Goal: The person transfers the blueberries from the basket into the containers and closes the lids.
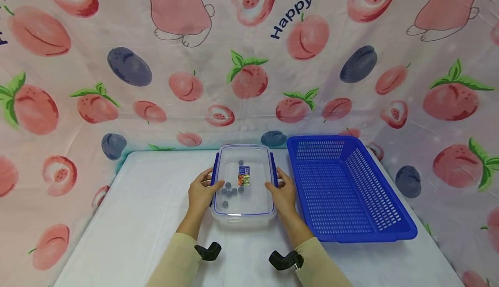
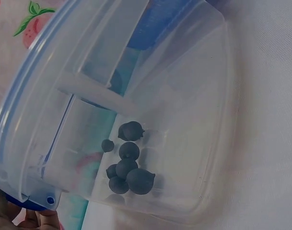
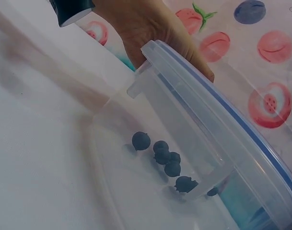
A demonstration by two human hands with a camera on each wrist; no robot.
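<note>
A clear plastic food storage box [image 1: 249, 220] with a blue-edged lid [image 1: 255, 157] sits at the middle of the table. My left hand [image 1: 200, 195] grips its left side and my right hand [image 1: 285, 195] its right side, each thumb over the lid's edge. The fingers lie by the blue side latches, partly hidden. Several blueberries [image 2: 140, 181] lie loose on the bottom inside, also visible through the wall in the right wrist view as dark round blueberries [image 3: 141, 141]. A small printed label [image 1: 244, 176] is on the lid.
A blue perforated plastic basket [image 1: 352, 237] stands just right of the box, close to my right hand. White cloth [image 1: 156, 200] covers the table. Behind it hangs a pink fruit-printed curtain [image 1: 218, 61].
</note>
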